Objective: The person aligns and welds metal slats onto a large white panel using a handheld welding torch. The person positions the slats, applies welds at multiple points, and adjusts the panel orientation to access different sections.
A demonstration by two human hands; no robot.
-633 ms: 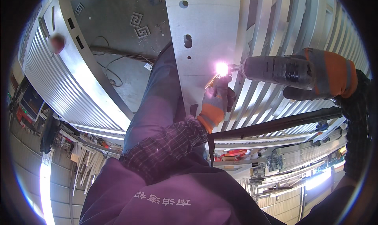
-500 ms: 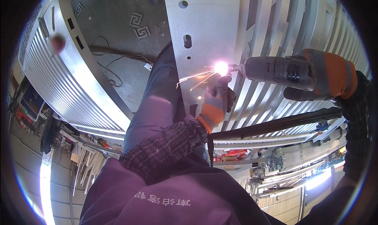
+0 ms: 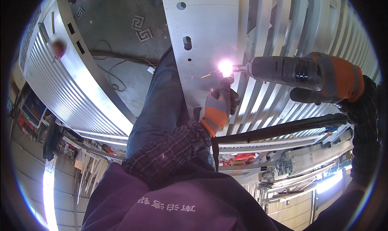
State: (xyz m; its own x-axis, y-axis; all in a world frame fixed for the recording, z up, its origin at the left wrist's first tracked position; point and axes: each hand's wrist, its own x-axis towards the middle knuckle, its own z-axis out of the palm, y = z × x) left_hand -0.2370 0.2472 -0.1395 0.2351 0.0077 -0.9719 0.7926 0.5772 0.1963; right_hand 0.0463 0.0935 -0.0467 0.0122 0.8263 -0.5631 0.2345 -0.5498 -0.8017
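Okay, right hand (image 3: 337, 78) first: gloved in orange and grey, closed around the dark body of a torch (image 3: 285, 72), thumb tucked along its lower side. Torch lies roughly level, nozzle pointing left to a white-pink glare (image 3: 225, 68), with thin sparks off to its left. Glare sits over the flat metal plate (image 3: 204, 22), near its right edge; exact contact of the tip is washed out. Left hand (image 3: 218, 105), same glove type, is just below the glare, a finger raised close to the nozzle — can't tell whether it pinches anything or only braces there.

Plate runs up and away from the person, bright silver, round and oblong holes down its left part. Right of it, a slatted metal panel (image 3: 279, 32) of long pale bars, under the torch and right hand. Dark band (image 3: 283, 128) crosses below them. Plaid sleeves (image 3: 163, 160) on both arms; a jeans leg (image 3: 155, 101) left of the plate, dark purple apron (image 3: 178, 215) at the bottom.

Farther out: second slatted panel (image 3: 74, 83) at left, grey floor (image 3: 115, 14) between — a cable (image 3: 111, 75) and square-spiral metal pieces (image 3: 144, 34) on it. Stacked metal lengths (image 3: 311, 160) lower right.
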